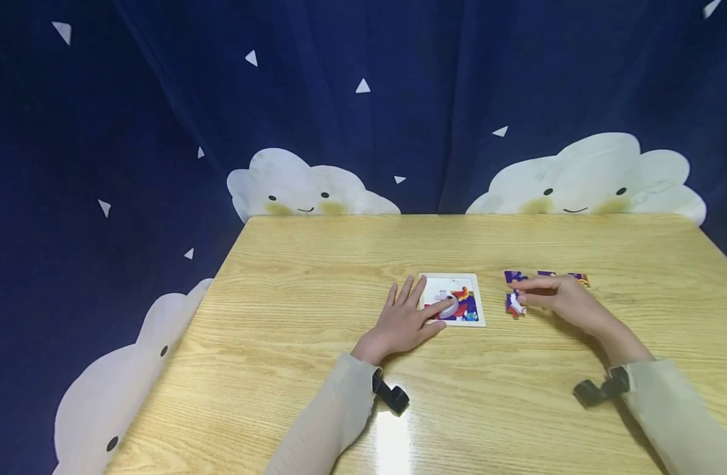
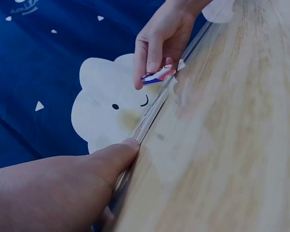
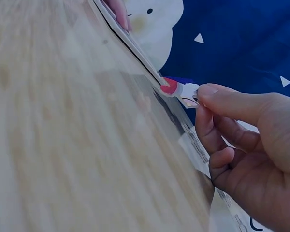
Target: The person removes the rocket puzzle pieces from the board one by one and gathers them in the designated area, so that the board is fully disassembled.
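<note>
A small square jigsaw puzzle with a white frame [image 1: 467, 324] lies on the wooden table, partly filled with colourful pieces. My left hand [image 1: 402, 323] rests on its left side, fingers spread and mostly straight. In the left wrist view, the left thumb [image 2: 118, 157] lies along the edge of the frame. My right hand [image 1: 568, 307], to the right of the frame, pinches a jigsaw piece [image 1: 515, 305] between thumb and fingers. The right wrist view shows this jigsaw piece [image 3: 186, 92] tilted, with red, white and purple on it. The right hand partly covers the loose pieces behind it.
A loose puzzle piece [image 1: 514, 276] lies just beyond the right fingertips. Farther right are another piece [image 1: 546, 273] and an orange-and-purple one [image 1: 580, 280]. A dark blue curtain [image 1: 363, 132] with white clouds hangs behind the wooden table [image 1: 292, 297].
</note>
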### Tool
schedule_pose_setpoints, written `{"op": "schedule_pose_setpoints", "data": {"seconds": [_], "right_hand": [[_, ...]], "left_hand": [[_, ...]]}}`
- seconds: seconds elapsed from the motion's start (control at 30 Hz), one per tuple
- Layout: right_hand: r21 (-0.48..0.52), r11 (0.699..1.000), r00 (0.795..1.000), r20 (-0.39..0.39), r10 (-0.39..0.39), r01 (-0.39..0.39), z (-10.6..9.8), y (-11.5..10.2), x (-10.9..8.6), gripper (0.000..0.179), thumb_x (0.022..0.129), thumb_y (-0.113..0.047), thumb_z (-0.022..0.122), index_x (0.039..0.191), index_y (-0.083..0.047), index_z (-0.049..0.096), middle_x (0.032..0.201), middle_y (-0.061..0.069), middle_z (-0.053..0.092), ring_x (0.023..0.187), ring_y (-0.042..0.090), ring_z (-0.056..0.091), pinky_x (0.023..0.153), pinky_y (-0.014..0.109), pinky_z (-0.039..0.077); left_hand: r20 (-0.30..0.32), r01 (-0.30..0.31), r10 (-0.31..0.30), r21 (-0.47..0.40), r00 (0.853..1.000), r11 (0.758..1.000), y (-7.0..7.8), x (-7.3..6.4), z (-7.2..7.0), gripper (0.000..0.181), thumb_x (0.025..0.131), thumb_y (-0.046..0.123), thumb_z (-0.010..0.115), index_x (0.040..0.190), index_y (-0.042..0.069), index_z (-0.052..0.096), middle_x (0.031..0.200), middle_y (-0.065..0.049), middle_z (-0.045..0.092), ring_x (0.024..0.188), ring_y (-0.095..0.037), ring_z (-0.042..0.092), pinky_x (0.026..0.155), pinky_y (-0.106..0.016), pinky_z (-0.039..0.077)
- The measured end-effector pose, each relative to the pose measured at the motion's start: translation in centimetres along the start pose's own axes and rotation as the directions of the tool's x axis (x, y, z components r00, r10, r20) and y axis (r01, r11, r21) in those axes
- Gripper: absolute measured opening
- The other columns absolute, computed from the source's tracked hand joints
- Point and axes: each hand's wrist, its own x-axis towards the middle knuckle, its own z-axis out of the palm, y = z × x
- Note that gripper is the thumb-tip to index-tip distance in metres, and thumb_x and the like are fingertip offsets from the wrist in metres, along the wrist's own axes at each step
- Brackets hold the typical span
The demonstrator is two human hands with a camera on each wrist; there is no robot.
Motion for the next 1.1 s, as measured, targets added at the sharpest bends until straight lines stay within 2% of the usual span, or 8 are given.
{"op": "schedule_pose_setpoints", "data": {"seconds": [0.13, 0.37, 0.6, 0.7, 0.83, 0.93, 1.03, 1.1], "right_hand": [[-0.025, 0.999, 1.000, 0.003, -0.021, 0.021, -0.4, 0.2, -0.1, 0.048, 0.088, -0.042, 0.070, 0.126, -0.013, 0.067, 0.134, 0.018, 0.062, 0.139, 0.049, 0.035, 0.108, 0.070, 0.026], [-0.054, 0.997, 0.998, 0.000, -0.055, 0.055, -0.9, 0.5, -0.1, 0.043, 0.090, -0.039, 0.069, 0.123, -0.012, 0.069, 0.120, -0.015, 0.069, 0.138, 0.044, 0.040, 0.109, 0.059, 0.035], [-0.063, 0.994, 0.997, 0.003, -0.083, 0.083, -0.7, 0.5, 0.0, 0.037, 0.091, -0.030, 0.069, 0.123, -0.010, 0.069, 0.131, 0.020, 0.063, 0.140, 0.053, 0.031, 0.109, 0.068, 0.027], [-0.117, 0.986, 0.993, -0.006, -0.121, 0.119, -0.5, 0.6, 0.1, 0.033, 0.092, -0.027, 0.068, 0.122, -0.012, 0.070, 0.128, 0.021, 0.065, 0.136, 0.048, 0.040, 0.107, 0.065, 0.032], [-0.189, 0.959, 0.974, -0.042, -0.224, 0.213, -0.1, 0.9, 0.3, 0.024, 0.091, -0.020, 0.069, 0.114, -0.016, 0.074, 0.115, 0.012, 0.072, 0.117, 0.011, 0.058, 0.100, 0.026, 0.047], [-0.180, 0.943, 0.954, -0.059, -0.294, 0.279, 0.2, 1.1, 0.4, 0.020, 0.089, -0.014, 0.071, 0.108, -0.018, 0.077, 0.106, 0.006, 0.072, 0.108, -0.017, 0.045, 0.090, -0.001, 0.034], [-0.158, 0.940, 0.947, -0.060, -0.315, 0.303, 0.3, 1.3, 0.5, 0.019, 0.089, -0.012, 0.071, 0.106, -0.017, 0.077, 0.104, 0.006, 0.072, 0.108, -0.025, 0.037, 0.091, -0.007, 0.024], [-0.162, 0.942, 0.950, -0.062, -0.307, 0.294, 0.3, 1.3, 0.5, 0.019, 0.089, -0.012, 0.071, 0.106, -0.017, 0.077, 0.104, 0.007, 0.072, 0.107, -0.025, 0.038, 0.091, -0.005, 0.027]], "left_hand": [[-0.004, 0.001, -0.001, -0.001, 1.000, 1.000, 0.0, 0.0, 0.0, 0.048, 0.102, 0.056, 0.032, 0.150, 0.051, 0.026, 0.167, -0.009, -0.001, 0.155, -0.032, -0.004, 0.124, -0.055, 0.003], [-0.019, -0.002, 0.002, 0.002, 1.000, 1.000, 0.2, 0.0, -0.1, 0.048, 0.102, 0.055, 0.033, 0.150, 0.049, 0.028, 0.167, -0.012, 0.001, 0.155, -0.034, -0.002, 0.124, -0.057, 0.004], [-0.035, 0.013, -0.013, 0.002, 0.999, 1.000, 0.6, 0.1, -0.1, 0.049, 0.101, 0.057, 0.036, 0.149, 0.049, 0.031, 0.166, -0.014, 0.003, 0.154, -0.037, 0.000, 0.122, -0.060, 0.006], [-0.044, 0.022, -0.021, 0.017, 0.999, 1.000, 0.8, 0.0, -0.1, 0.051, 0.100, 0.059, 0.037, 0.149, 0.047, 0.033, 0.166, -0.015, 0.005, 0.154, -0.039, 0.002, 0.121, -0.062, 0.007], [-0.069, 0.025, -0.022, 0.045, 0.997, 0.999, 1.0, 0.1, 0.0, 0.049, 0.100, 0.058, 0.037, 0.148, 0.044, 0.036, 0.165, -0.018, 0.010, 0.153, -0.042, 0.006, 0.120, -0.064, 0.011], [-0.078, 0.024, -0.019, 0.061, 0.997, 0.998, 1.1, 0.2, 0.1, 0.048, 0.101, 0.056, 0.037, 0.147, 0.043, 0.037, 0.164, -0.020, 0.011, 0.152, -0.044, 0.008, 0.119, -0.066, 0.013], [-0.067, 0.021, -0.016, 0.073, 0.998, 0.997, 1.2, 0.3, 0.1, 0.048, 0.101, 0.056, 0.035, 0.148, 0.045, 0.034, 0.164, -0.021, 0.011, 0.151, -0.045, 0.007, 0.118, -0.067, 0.013], [-0.048, 0.019, -0.015, 0.079, 0.999, 0.997, 1.3, 0.3, 0.0, 0.048, 0.102, 0.055, 0.033, 0.150, 0.048, 0.030, 0.164, -0.022, 0.010, 0.151, -0.045, 0.006, 0.118, -0.068, 0.012]]}}
